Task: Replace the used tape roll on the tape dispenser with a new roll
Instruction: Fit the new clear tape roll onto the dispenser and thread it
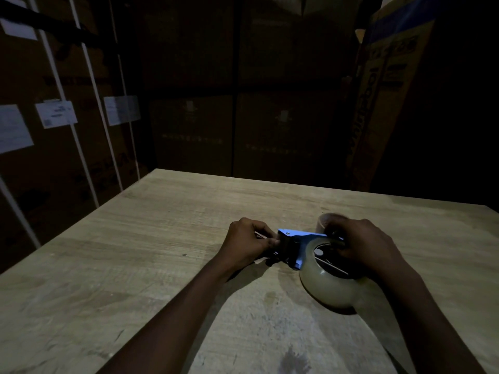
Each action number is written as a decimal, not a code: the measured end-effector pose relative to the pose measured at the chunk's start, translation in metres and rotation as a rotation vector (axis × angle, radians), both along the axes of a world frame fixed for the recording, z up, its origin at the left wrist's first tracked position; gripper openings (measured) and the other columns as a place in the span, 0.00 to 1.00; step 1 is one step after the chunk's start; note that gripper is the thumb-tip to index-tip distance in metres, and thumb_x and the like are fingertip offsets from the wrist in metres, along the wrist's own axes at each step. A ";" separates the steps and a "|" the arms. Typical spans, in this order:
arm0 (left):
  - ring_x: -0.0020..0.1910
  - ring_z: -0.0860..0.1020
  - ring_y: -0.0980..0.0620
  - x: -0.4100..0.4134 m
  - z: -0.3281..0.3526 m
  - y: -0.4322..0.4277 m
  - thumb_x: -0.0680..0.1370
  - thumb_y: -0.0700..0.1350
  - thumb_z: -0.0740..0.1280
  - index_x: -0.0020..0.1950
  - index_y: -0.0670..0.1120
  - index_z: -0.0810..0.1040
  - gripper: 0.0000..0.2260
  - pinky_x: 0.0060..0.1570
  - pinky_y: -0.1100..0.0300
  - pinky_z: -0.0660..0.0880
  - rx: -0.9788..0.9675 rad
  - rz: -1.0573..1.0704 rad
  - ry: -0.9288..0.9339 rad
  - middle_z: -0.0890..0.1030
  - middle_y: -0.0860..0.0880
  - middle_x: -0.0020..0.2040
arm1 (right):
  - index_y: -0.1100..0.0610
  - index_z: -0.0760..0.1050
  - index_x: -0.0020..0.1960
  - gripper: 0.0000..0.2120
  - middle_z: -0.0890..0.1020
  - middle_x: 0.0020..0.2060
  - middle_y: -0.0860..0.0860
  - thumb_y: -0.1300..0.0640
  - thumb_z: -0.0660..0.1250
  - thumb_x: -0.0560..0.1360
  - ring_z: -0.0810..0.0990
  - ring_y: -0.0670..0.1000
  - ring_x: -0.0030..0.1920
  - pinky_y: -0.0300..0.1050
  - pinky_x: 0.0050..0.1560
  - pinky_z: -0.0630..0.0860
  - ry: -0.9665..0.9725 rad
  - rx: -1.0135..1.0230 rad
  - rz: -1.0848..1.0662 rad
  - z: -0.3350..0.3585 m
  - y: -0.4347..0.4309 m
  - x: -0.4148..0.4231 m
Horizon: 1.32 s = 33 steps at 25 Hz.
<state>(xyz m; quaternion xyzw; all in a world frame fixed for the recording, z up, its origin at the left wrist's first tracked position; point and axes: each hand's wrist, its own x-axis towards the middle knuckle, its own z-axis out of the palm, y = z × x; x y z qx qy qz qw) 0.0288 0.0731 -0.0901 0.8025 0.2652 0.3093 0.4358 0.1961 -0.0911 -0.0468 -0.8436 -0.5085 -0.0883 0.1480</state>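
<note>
A blue tape dispenser lies on the wooden table, right of centre. A thick roll of clear tape sits on its wheel at the near right end. My left hand pinches the dispenser's cutter end, where a pale strip of tape shows by my fingers. My right hand is closed over the roll's hub and the dispenser's rear. Just behind my right hand stands a thin, nearly bare roll core, partly hidden.
Stacked cardboard boxes with white straps and paper labels wall in the table's far and left sides. A tall box leans at the right rear. The light is dim.
</note>
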 end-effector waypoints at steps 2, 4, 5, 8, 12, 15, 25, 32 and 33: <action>0.36 0.83 0.57 0.001 -0.001 0.000 0.67 0.40 0.77 0.39 0.45 0.86 0.03 0.35 0.66 0.80 -0.015 0.013 -0.009 0.86 0.47 0.37 | 0.42 0.73 0.48 0.13 0.82 0.45 0.45 0.53 0.70 0.67 0.79 0.52 0.46 0.43 0.36 0.68 0.000 0.002 -0.001 0.001 0.000 0.000; 0.34 0.83 0.57 0.003 -0.001 0.000 0.67 0.39 0.77 0.38 0.44 0.85 0.03 0.34 0.68 0.79 -0.041 0.029 -0.015 0.85 0.47 0.36 | 0.42 0.73 0.48 0.13 0.81 0.44 0.46 0.53 0.71 0.67 0.78 0.53 0.45 0.43 0.35 0.67 -0.002 0.003 -0.003 0.001 0.000 -0.001; 0.33 0.83 0.59 0.004 -0.002 0.000 0.67 0.39 0.77 0.37 0.44 0.85 0.03 0.33 0.69 0.78 -0.052 0.037 -0.020 0.85 0.48 0.35 | 0.42 0.73 0.47 0.12 0.81 0.43 0.45 0.52 0.71 0.67 0.78 0.52 0.44 0.42 0.33 0.65 -0.005 0.001 -0.002 0.000 0.000 -0.002; 0.32 0.82 0.61 0.005 -0.003 -0.001 0.67 0.38 0.77 0.36 0.45 0.85 0.03 0.31 0.73 0.74 -0.063 0.036 -0.036 0.84 0.50 0.33 | 0.43 0.71 0.45 0.12 0.80 0.42 0.43 0.51 0.72 0.67 0.75 0.49 0.42 0.37 0.29 0.59 -0.030 -0.017 0.010 0.000 0.001 -0.001; 0.35 0.83 0.59 0.003 -0.003 0.000 0.67 0.39 0.76 0.37 0.45 0.85 0.03 0.34 0.70 0.77 -0.030 -0.014 -0.039 0.85 0.48 0.36 | 0.43 0.72 0.47 0.13 0.81 0.47 0.45 0.52 0.72 0.67 0.78 0.50 0.46 0.41 0.35 0.67 0.007 -0.013 0.016 0.000 0.001 -0.002; 0.37 0.84 0.56 0.000 -0.002 0.001 0.67 0.40 0.76 0.38 0.45 0.84 0.03 0.39 0.62 0.81 -0.006 -0.047 -0.037 0.86 0.48 0.38 | 0.44 0.75 0.54 0.18 0.79 0.52 0.46 0.52 0.74 0.66 0.77 0.50 0.54 0.47 0.44 0.75 0.065 -0.025 0.119 0.001 0.007 -0.006; 0.42 0.82 0.55 -0.003 0.001 0.003 0.67 0.38 0.76 0.34 0.50 0.81 0.08 0.46 0.62 0.79 0.078 -0.122 -0.029 0.82 0.50 0.43 | 0.43 0.64 0.64 0.40 0.70 0.56 0.44 0.35 0.67 0.54 0.70 0.50 0.57 0.48 0.53 0.73 0.166 -0.286 0.246 0.010 0.002 -0.021; 0.33 0.82 0.60 -0.003 -0.002 -0.002 0.67 0.37 0.77 0.32 0.47 0.79 0.10 0.32 0.72 0.75 0.073 -0.130 -0.004 0.83 0.51 0.32 | 0.42 0.50 0.73 0.54 0.55 0.72 0.51 0.41 0.76 0.54 0.51 0.58 0.73 0.56 0.67 0.66 0.164 -0.483 0.119 0.002 -0.001 -0.010; 0.32 0.83 0.58 -0.003 -0.003 -0.003 0.66 0.37 0.77 0.32 0.46 0.79 0.09 0.32 0.70 0.77 0.060 -0.120 -0.019 0.83 0.49 0.33 | 0.41 0.50 0.73 0.54 0.55 0.72 0.52 0.41 0.76 0.54 0.51 0.58 0.73 0.56 0.68 0.66 0.170 -0.483 0.111 0.002 -0.002 -0.009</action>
